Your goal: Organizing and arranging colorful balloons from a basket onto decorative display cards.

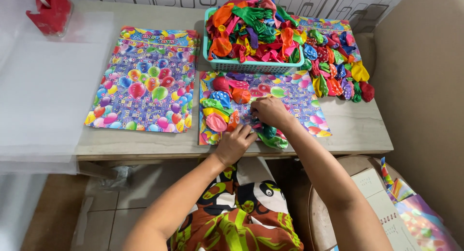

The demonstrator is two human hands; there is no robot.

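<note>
My left hand [235, 143] rests on the near edge of a colourful balloon-printed card sheet [299, 99] on the table, fingers curled beside a green uninflated balloon [271, 137]. My right hand [270, 111] presses down on the same sheet just above, fingers closed around loose balloons. On the sheet's left half lies a row of flat balloons [217, 111] in red, blue, green, yellow and pink. A teal plastic basket [251, 66] heaped with uninflated balloons stands right behind the sheet.
A second balloon-printed sheet [147, 79] lies to the left. More loose balloons [338, 72] are piled on the right on another sheet. Clear plastic film [43, 86] covers the table's left side, with a red tape dispenser [50, 12] at the far left corner. A stool with booklets [382, 202] is low right.
</note>
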